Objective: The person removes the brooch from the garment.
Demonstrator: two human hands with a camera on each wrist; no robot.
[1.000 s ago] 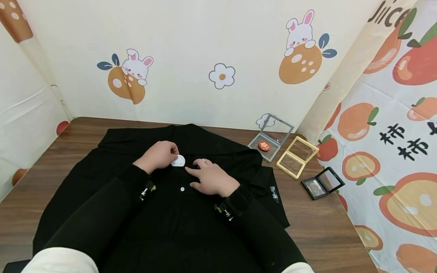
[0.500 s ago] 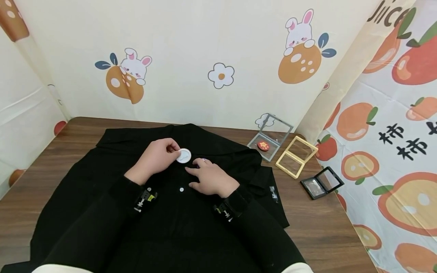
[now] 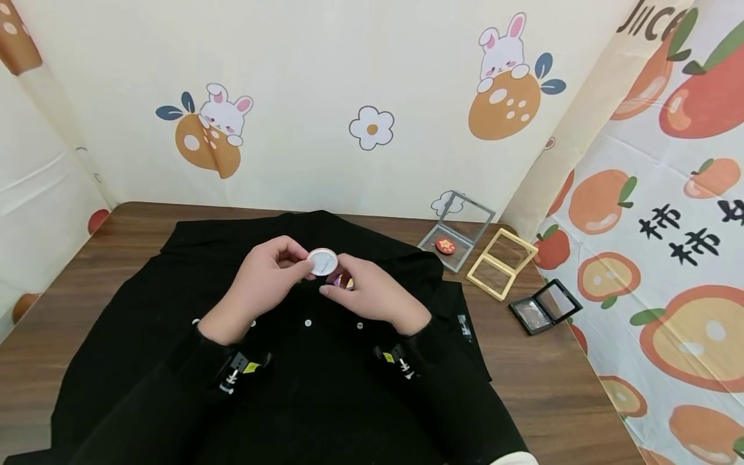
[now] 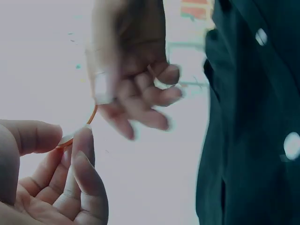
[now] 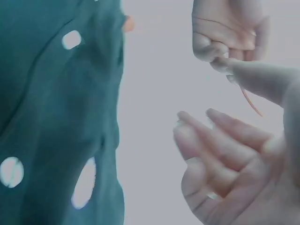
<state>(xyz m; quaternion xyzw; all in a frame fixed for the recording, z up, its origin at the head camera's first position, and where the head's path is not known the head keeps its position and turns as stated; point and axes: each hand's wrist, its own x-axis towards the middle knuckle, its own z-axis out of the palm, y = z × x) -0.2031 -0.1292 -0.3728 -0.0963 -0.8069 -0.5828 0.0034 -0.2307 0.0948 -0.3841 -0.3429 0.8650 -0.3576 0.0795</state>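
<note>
My left hand (image 3: 263, 281) pinches a round badge (image 3: 323, 261) between thumb and fingers, above a black shirt (image 3: 302, 387). Its white back, with a thin pin line, faces up. In the left wrist view the badge (image 4: 93, 115) appears as a thin orange-red edge. My right hand (image 3: 383, 298) is beside the badge, thumb at its edge, the other fingers spread and grasping nothing visible. A second colourful round piece (image 3: 344, 281), purple and orange, shows partly behind my right fingers; what it rests on is hidden. White buttons (image 3: 308, 322) dot the shirt.
To the right on the wooden table (image 3: 558, 387) stand an opened grey clear case (image 3: 456, 231) containing a red badge (image 3: 445, 246), an opened yellow case (image 3: 501, 263) and an opened black case (image 3: 545, 307). Printed cloth walls (image 3: 290, 161) border the table.
My left hand has lifted the badge off the shirt and moved it right, tilting its back upward. My right hand has risen and turned, bringing its thumb to the badge; the colourful piece shows more.
</note>
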